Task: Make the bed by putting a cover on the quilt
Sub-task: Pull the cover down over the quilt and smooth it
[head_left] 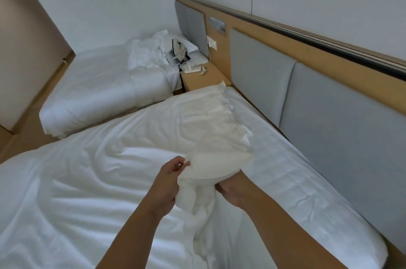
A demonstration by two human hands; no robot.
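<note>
Two bare arms reach out over the bed. L hand (169, 183) pinches the edge of the cover (208, 128) w/ thumb & curled fingers. R hand (230, 191) is just beside it, fingers curled under the same bunch & gripping it. The cover is thin, cream & wrinkly. It's bunched up btwn the hands & runs up the bed toward the nightstand (204, 80). It lies on the puffy white quilt (87, 191), which is spread over most of the bed. On the R side the striped sheet (296, 172) shows, next to the grey headboard (329, 128). Farther back is a 2nd bed (94, 97) w/ crumpled white cloth (142, 55) & a black-and-white thing (176, 51) on it.
</note>
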